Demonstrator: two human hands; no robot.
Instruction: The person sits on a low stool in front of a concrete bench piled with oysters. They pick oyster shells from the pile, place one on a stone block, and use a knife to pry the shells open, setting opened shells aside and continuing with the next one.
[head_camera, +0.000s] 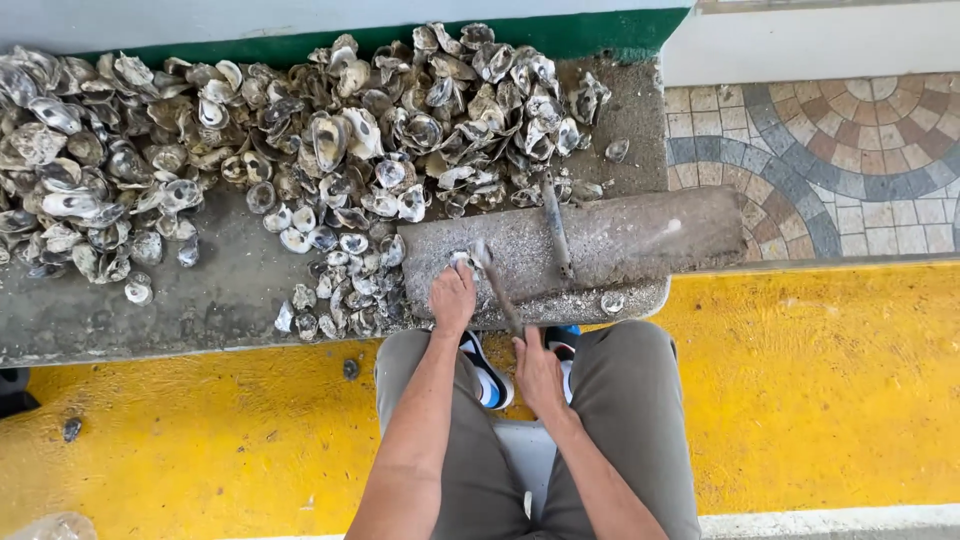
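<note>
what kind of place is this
Likely an outdoor oyster-shucking spot: a big heap of grey oyster shells on a concrete ledge, a worn stone slab, and yellow painted floor.

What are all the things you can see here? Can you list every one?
oyster shells: a big heap, too many to count, grey and white, along the grey ledge by the wall
oyster: one, grey-white, on the slab under the left hand
stone slab: one, grey, on the ledge in front of the person
metal rod: one, dark, lying across the slab
tool: one, dark, in the right hand, tip by the oyster
floor: yellow; patterned tiles at upper right
shoes: two, blue, white and black
trousers: grey-brown
left hand: holds the oyster
right hand: grips the tool
</note>
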